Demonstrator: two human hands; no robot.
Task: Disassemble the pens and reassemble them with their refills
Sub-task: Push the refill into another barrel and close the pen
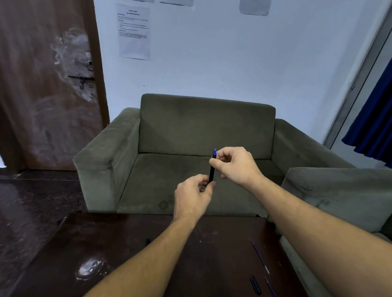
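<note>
A dark pen [212,169] with a blue upper end is held nearly upright in the air between the two hands, above the far edge of a dark wooden table [121,246] and in front of a grey-green armchair [191,130]. The lower end of the pen is pinched by the left hand [191,198], whose fingers are curled inward with the thumb pressed against the barrel; the forearm is stretched forward from the lower middle of the view, wrist slightly bent upward. The upper part of the pen, just below the blue end, is gripped by the right hand [235,165] between thumb and forefinger, the remaining fingers being folded loosely toward the palm. The right forearm is extended from the lower right corner, raised higher than the left.

On the right part of the table, two thin refills [260,257] [273,293] are laid at a slant, and a short black pen part [255,284] is lying between them. Another small dark piece [148,241] is seen on the table just left of the left forearm; what it is cannot be told.
</note>
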